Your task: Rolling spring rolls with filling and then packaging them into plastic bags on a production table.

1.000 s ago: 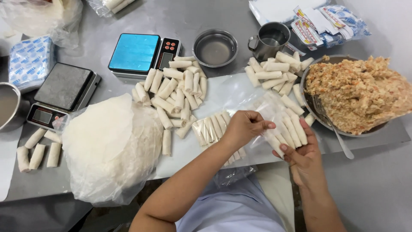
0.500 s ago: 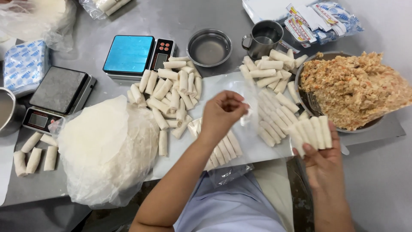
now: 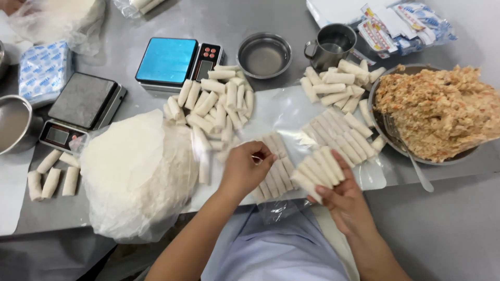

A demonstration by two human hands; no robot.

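Note:
My right hand (image 3: 344, 203) is shut on a flat row of several white spring rolls (image 3: 316, 170), lifted just above the table's front edge. My left hand (image 3: 244, 167) pinches the clear plastic bag (image 3: 291, 112) beside a row of rolls (image 3: 275, 166) that lies inside it. Further right in the bag lies another neat row of rolls (image 3: 344, 138). The two hands are a short gap apart, the left one resting on the bag.
Loose roll piles lie at centre (image 3: 219, 101) and back right (image 3: 338, 83). A metal bowl of orange filling (image 3: 437, 109) with a fork (image 3: 411, 156) stands right. A bagged stack of wrappers (image 3: 135, 171), two scales (image 3: 169, 60) (image 3: 83, 101), a small bowl (image 3: 264, 54) and a mug (image 3: 333, 41) surround them.
My right hand has carried its row of rolls leftward toward the bag. My left hand, raised with the bag's edge before, has come down onto the row in the bag.

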